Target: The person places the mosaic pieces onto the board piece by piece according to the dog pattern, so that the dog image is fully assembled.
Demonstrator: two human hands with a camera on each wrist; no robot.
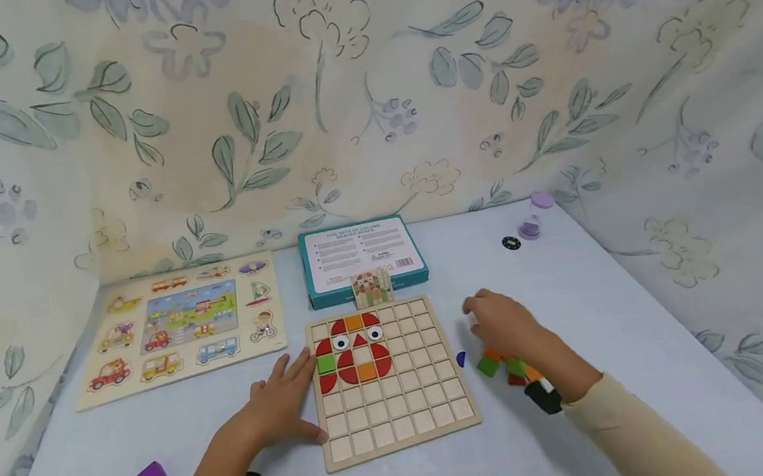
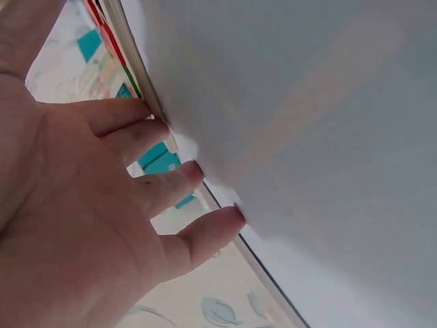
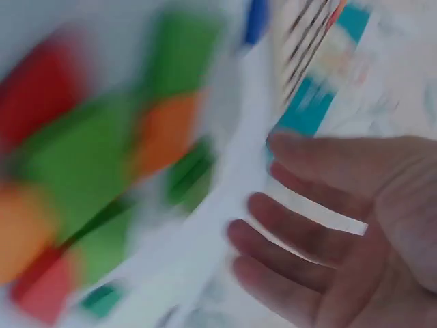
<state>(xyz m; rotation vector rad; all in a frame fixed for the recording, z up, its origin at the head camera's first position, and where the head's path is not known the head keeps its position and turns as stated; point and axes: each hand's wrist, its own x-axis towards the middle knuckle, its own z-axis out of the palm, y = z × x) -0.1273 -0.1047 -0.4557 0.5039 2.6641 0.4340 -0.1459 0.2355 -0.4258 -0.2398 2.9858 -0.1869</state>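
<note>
Left hand [image 1: 279,403] spread, left edge of grid board [image 1: 439,398]; nudge might jolt tiles [image 1: 366,371]. Right hand [image 1: 504,324] loosely parted (seemingly empty); sweep could scatter blocks [image 1: 488,366].

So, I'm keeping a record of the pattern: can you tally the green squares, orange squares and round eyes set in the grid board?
Green squares: 1
Orange squares: 2
Round eyes: 2
Total: 5

Blocks [image 1: 515,367], seemingly heaped, lie right of the board [image 1: 413,401].
</note>
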